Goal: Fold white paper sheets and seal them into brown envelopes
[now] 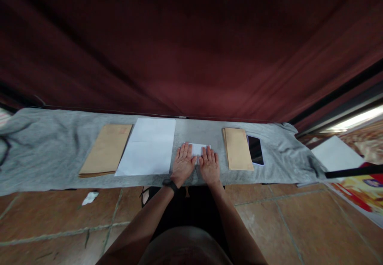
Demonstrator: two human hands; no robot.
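Observation:
A small white piece of paper (pixel 198 148), seemingly folded, lies on the grey cloth in front of me. My left hand (pixel 183 162) rests flat on its left part with the fingers stretched out. On its right part lies my right hand (pixel 210 164), also flat with straight fingers. Both palms cover much of the paper, so its full outline is hidden. Left of my hands is a stack of larger white sheets (pixel 148 147). To the right sits a small pile of brown envelopes (pixel 238 149).
A larger pile of brown envelopes (pixel 106 149) lies left of the white sheets. A phone (pixel 255 150) touches the right-hand envelopes. The grey cloth (pixel 60 149) covers a narrow table against a dark red curtain (pixel 191 57). Crumpled tissue (pixel 90 197) lies on the tiled floor.

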